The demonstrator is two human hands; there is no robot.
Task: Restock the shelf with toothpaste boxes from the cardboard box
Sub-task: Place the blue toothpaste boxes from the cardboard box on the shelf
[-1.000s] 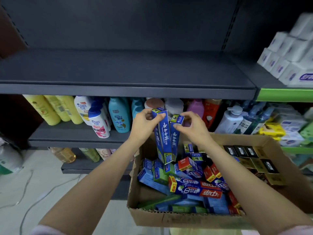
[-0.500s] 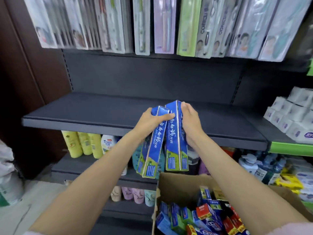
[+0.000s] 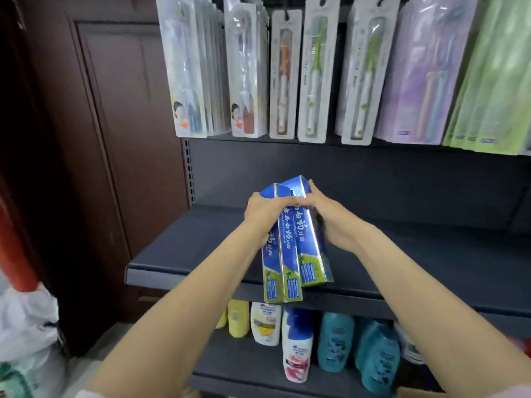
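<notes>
Both bare arms reached forward and up, hands meeting at the top of the hold — the left hand point(image 3: 263, 212) curled its fingers over from the left, the right hand point(image 3: 330, 215) clasped from the right, fingertips nearly touching.

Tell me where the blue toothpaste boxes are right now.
In the head view, the blue toothpaste boxes sit centre frame, gripped between the left hand and right hand, above the dark shelf.
</notes>
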